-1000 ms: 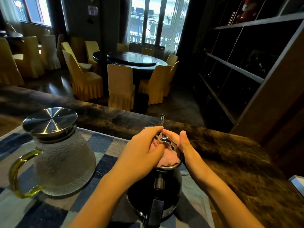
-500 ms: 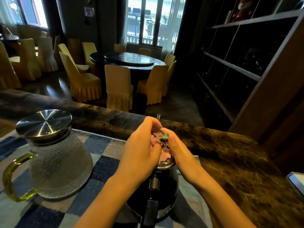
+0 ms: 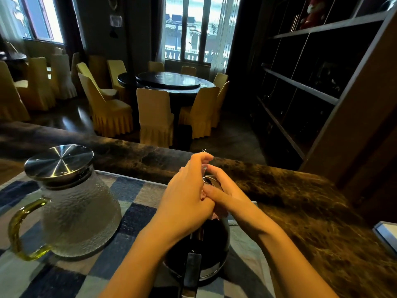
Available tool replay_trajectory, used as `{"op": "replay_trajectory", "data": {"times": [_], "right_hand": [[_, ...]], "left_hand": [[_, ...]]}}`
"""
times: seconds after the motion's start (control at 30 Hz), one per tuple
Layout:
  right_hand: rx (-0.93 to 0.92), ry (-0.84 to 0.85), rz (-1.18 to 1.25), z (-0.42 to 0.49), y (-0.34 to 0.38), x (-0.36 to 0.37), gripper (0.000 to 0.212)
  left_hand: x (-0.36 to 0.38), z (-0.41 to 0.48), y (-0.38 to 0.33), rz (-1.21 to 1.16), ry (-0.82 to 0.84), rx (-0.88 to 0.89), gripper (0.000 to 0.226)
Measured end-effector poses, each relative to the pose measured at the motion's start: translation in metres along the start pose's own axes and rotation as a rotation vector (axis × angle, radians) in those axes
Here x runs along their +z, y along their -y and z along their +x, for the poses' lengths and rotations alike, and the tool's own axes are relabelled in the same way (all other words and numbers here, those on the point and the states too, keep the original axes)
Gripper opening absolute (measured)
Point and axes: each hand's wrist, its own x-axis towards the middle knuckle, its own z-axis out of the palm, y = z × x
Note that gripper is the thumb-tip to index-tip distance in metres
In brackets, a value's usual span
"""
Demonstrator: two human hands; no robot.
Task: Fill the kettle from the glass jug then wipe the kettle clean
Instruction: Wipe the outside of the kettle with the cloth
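A dark electric kettle (image 3: 207,248) stands on a checked cloth mat (image 3: 129,190), its handle pointing toward me. My left hand (image 3: 187,198) lies over the kettle's top with its fingers curled round a pink cloth (image 3: 215,215), of which only a small edge shows below the hands. My right hand (image 3: 228,197) wraps the kettle's top from the right, thumb laid across toward the left hand. The hands hide most of the lid. The textured glass jug (image 3: 79,207), with a steel lid and a yellow handle, stands apart to the left.
The mat lies on a dark marble counter (image 3: 300,201) whose far edge drops to a dining room with yellow-covered chairs. A thin clear tube tip (image 3: 204,150) shows just beyond my fingers. Dark shelving rises at the right. A pale flat object (image 3: 386,235) sits at the right edge.
Both hands have drawn closer together over the kettle's top, and my right thumb now crosses to the left hand. The pink cloth has gone from plainly visible to nearly hidden. The jug has not moved.
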Motion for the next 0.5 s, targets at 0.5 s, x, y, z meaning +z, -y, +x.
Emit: {"op": "replay_trajectory", "data": {"times": [0.5], "right_hand": [[-0.125,0.050,-0.120,-0.005,0.012,-0.013,0.032]], "left_hand": [[0.001,-0.052,0.015,-0.271,0.018,-0.164,0.112]]}}
